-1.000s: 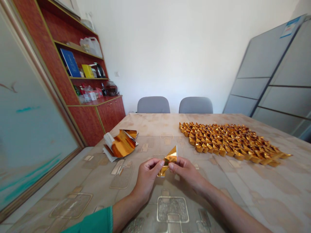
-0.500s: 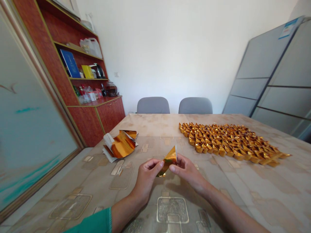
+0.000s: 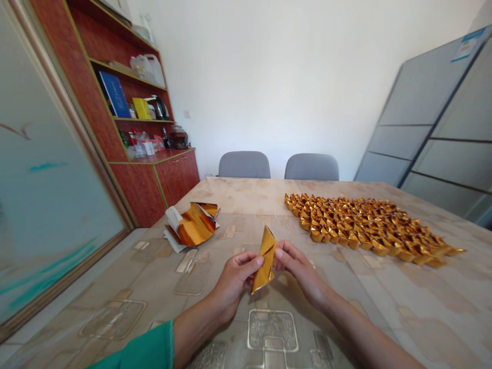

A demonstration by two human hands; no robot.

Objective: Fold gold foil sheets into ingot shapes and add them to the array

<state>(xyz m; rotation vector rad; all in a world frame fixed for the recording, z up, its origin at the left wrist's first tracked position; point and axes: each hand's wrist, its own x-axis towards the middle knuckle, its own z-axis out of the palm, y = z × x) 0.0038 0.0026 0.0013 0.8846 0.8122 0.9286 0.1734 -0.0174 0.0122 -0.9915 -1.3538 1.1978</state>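
Between my two hands, above the table, is a piece of folded gold foil paper (image 3: pixel 265 264), slanted with its pointed end up. My left hand (image 3: pixel 241 270) pinches its left edge between thumb and fingers. On the other side my right hand (image 3: pixel 294 259) grips the right edge, thumb toward me and the fingers partly hidden. Loose gold foil sheets (image 3: pixel 198 225) with white undersides lie curled in a stack to the left. Many folded gold foil pieces (image 3: pixel 361 225) stand packed in rows at the right.
A patterned cloth covers the table (image 3: pixel 272 330). Two grey chairs (image 3: pixel 244 165) stand at its far edge. A red-brown cabinet (image 3: pixel 175 174) with bottles and a kettle is at the left, and a grey panelled cabinet or fridge (image 3: pixel 409 102) at the right.
The folded foil has turned, so its long folded face now shows toward me with its lower end nearer. Both hands still hold it. The view has shifted slightly.
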